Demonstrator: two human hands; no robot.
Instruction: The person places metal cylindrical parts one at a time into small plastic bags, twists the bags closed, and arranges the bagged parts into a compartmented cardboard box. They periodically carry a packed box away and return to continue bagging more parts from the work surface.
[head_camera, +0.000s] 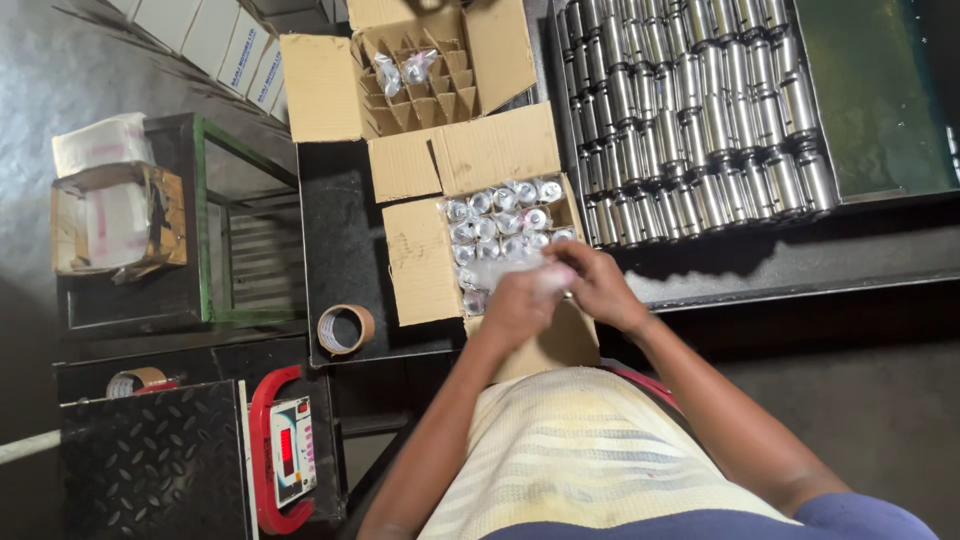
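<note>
My left hand (515, 305) and my right hand (600, 285) meet over the near edge of an open cardboard box (422, 265). Together they hold a clear plastic bag (520, 268) with a part in it; the part itself is mostly hidden by my fingers. The box is packed with several bagged shiny metal cylinders (500, 215) standing upright. Behind it sits a second open box (420, 75) with cardboard dividers and two bagged parts in its cells.
A metal tray (870, 110) at the right holds rows of bare steel cylinders (700, 120). A roll of brown tape (345, 328) lies left of the box. A red-framed weighing scale (290, 450), another tape roll (135, 381) and white cartons (215, 35) are at the left.
</note>
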